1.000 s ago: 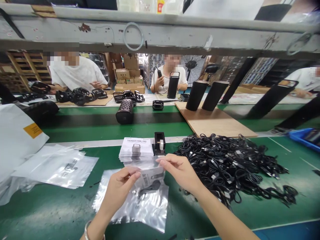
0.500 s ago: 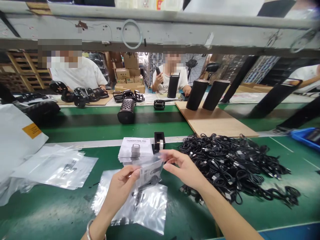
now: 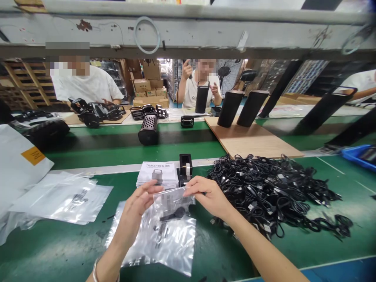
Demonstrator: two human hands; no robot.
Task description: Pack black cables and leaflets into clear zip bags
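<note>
Both my hands hold a small clear plastic bag above the green table, with a black cable and a printed leaflet inside it. My left hand pinches the bag's left top edge, fingers curled. My right hand pinches its right top corner. Under the bag lies a stack of filled clear bags. Just behind stand a pile of "Thunder Trail Pro" leaflets and a black tape dispenser.
A big heap of black cables lies to the right. Empty clear bags and a white bag lie left. Beyond the conveyor belt sit a perforated black speaker, a wooden board with black cylinders, and other workers.
The bag has been lowered and turned flatter between my hands. My left fingers have shifted up to its top edge, and my right hand has drawn closer to the bag's corner.
</note>
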